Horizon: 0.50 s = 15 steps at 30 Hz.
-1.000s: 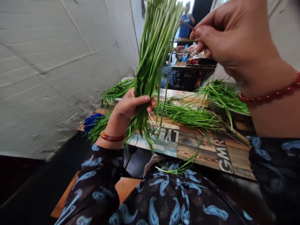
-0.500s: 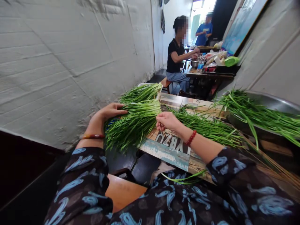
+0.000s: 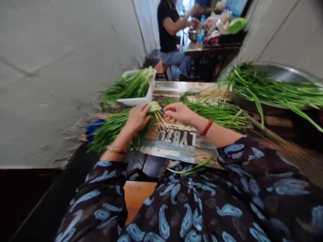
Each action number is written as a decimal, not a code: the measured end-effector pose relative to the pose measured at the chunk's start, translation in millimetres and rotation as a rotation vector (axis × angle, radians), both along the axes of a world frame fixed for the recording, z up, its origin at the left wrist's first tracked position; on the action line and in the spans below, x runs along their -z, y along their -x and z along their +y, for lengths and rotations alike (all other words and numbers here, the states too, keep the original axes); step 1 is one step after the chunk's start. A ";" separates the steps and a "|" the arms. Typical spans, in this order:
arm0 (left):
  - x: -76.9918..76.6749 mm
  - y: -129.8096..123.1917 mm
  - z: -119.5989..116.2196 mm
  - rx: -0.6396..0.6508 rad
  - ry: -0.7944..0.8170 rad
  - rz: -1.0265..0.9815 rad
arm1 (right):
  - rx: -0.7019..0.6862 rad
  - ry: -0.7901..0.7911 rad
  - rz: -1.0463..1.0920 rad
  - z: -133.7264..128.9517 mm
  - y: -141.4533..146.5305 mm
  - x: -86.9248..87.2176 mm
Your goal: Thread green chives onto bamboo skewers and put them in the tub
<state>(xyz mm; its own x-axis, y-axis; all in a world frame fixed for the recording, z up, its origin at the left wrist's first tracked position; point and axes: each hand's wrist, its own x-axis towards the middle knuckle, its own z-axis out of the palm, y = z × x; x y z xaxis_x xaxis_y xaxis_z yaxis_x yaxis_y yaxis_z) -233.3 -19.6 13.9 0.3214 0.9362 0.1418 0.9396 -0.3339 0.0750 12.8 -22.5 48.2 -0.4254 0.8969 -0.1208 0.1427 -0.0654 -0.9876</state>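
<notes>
My left hand (image 3: 139, 117) lies over the pale stalk ends of a bunch of green chives (image 3: 111, 129), its fingers curled down on them. Several thin bamboo skewers (image 3: 164, 125) stick out of those ends and fan across the tabletop. Just right of them my right hand (image 3: 179, 112) is pinched closed at a skewer's end; motion blur softens the fingertips. Behind the left hand, a white plastic tray (image 3: 136, 100) holds more chives (image 3: 133, 82). Loose chives (image 3: 214, 113) lie on the table beyond my right wrist.
At the right a wide metal basin (image 3: 290, 69) holds more chives. Long skewers (image 3: 285, 144) lie below it. A chive strand (image 3: 189, 170) hangs at the table's near edge. A wall (image 3: 63, 84) stands close on the left. Ahead, a person (image 3: 170, 30) sits at another table.
My left hand has moved from the leafy part of the bunch to its pale ends. My right hand stays near the skewers. The view has tilted down, and the tray's rim now shows.
</notes>
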 end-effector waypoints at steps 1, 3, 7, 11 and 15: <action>5.1 -4.7 -0.4 -0.037 -0.040 0.011 | 0.016 -0.019 -0.040 -0.3 -24.6 -3.4; 12.3 -5.6 1.9 -0.074 -0.086 0.001 | -0.052 -0.284 -0.230 -7.7 -80.3 -8.9; 14.3 9.0 12.3 0.004 -0.142 -0.136 | -0.304 -0.496 -0.580 -51.5 -173.6 -10.2; 0.4 4.8 3.5 -0.001 -0.229 -0.359 | -0.393 -0.537 -0.723 -102.5 -196.3 15.9; -16.3 -28.2 -21.0 -0.022 -0.227 -0.578 | -0.374 -0.588 -0.626 -130.0 -167.6 47.7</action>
<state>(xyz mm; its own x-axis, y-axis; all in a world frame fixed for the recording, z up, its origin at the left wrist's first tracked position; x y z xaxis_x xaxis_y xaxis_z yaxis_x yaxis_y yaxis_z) -205.1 -40.6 30.2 0.1146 0.8678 0.4836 0.7751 -0.3826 0.5028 180.4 -152.4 0.6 -0.7092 0.7050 0.0042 0.5708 0.5778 -0.5834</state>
